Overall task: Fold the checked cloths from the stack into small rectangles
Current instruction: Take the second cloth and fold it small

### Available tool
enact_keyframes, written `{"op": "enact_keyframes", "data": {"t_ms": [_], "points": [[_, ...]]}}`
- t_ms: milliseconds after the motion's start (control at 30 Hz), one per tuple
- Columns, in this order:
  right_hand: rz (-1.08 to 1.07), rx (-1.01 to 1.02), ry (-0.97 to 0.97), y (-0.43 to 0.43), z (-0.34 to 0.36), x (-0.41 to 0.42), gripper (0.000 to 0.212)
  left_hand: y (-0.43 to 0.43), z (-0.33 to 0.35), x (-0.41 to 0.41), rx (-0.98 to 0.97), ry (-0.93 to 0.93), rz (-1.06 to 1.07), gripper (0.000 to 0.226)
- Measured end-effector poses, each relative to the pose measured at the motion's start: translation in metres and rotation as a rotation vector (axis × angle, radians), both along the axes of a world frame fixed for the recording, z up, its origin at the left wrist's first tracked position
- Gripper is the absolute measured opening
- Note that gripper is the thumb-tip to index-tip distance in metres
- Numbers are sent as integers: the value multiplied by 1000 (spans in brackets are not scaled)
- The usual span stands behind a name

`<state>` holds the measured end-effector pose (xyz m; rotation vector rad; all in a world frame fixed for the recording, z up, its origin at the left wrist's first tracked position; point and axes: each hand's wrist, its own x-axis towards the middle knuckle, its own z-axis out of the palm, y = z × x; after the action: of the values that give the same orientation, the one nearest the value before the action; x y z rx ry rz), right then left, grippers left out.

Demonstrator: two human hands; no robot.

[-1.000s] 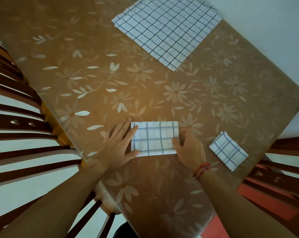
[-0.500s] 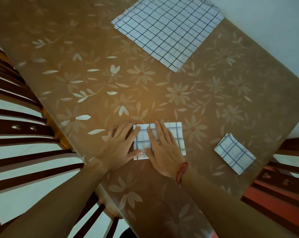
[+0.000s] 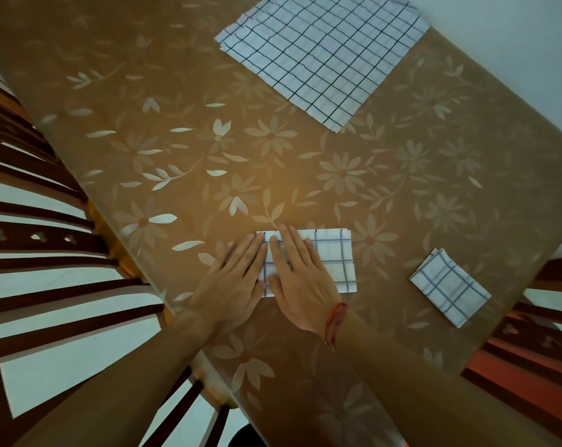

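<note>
The half-folded checked cloth lies on the flowered table at about 6 o'clock from the table's middle, a wide rectangle just in front of the person. The left hand lies flat with straight fingers, gripping nothing, its fingertips touching the cloth's 9 o'clock edge and its palm on the table. Just beside it, the right hand is also spread flat and ungripping, pressing on the left half of the cloth; a red thread circles its wrist. The stack of unfolded cloths sits at 12 o'clock, well apart. A small folded rectangle lies at 3 o'clock from the hands. Slatted chairs stand at 9 o'clock.
</note>
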<state>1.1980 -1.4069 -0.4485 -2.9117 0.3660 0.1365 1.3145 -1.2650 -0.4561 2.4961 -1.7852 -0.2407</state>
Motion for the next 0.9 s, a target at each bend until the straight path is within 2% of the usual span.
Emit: {"op": "enact_keyframes", "data": {"t_ms": [400,900], "points": [[65,-17,37,-10,-15,0,67,0,1,-2,27,-7,2,65],[-19,-95,170,-74,-4,-55,78,-1,2,-2,80,7,4,69]]}}
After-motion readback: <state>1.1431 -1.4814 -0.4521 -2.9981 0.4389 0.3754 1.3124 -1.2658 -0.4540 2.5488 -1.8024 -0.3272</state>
